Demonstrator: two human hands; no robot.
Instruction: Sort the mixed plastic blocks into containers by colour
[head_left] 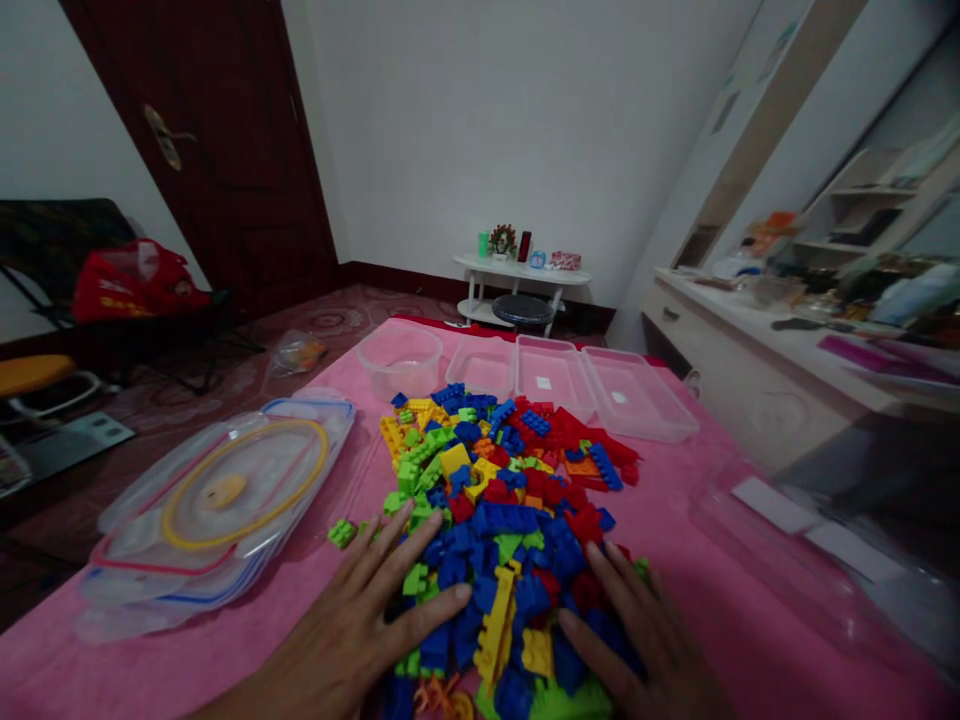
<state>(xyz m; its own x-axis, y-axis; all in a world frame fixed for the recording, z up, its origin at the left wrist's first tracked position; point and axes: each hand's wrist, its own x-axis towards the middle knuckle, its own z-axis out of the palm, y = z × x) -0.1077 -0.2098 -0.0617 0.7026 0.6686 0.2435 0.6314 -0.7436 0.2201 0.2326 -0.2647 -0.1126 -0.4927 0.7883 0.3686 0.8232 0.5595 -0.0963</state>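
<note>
A heap of toy building bricks point(480, 525) in blue, red, yellow and green spreads down the middle of the pink-covered table point(300, 640). On its left side my left hand point(367, 600) lies with fingers spread, touching the bricks. My right hand point(637, 630) rests on the right side of the pile, its fingers also stretched out and apart. Between the two hands are a long yellow brick point(495, 625) and several blue ones. Neither hand grips a brick. The wrist of my right hand runs out of the bottom of the view.
Behind the heap stand a round clear tub point(400, 362) and three rectangular clear containers point(637, 395). Stacked clear lids point(217, 500) lie on the left. A clear plastic case point(787, 560) is at the right edge. Beyond are a white side table point(525, 266) and a cluttered dresser point(750, 350).
</note>
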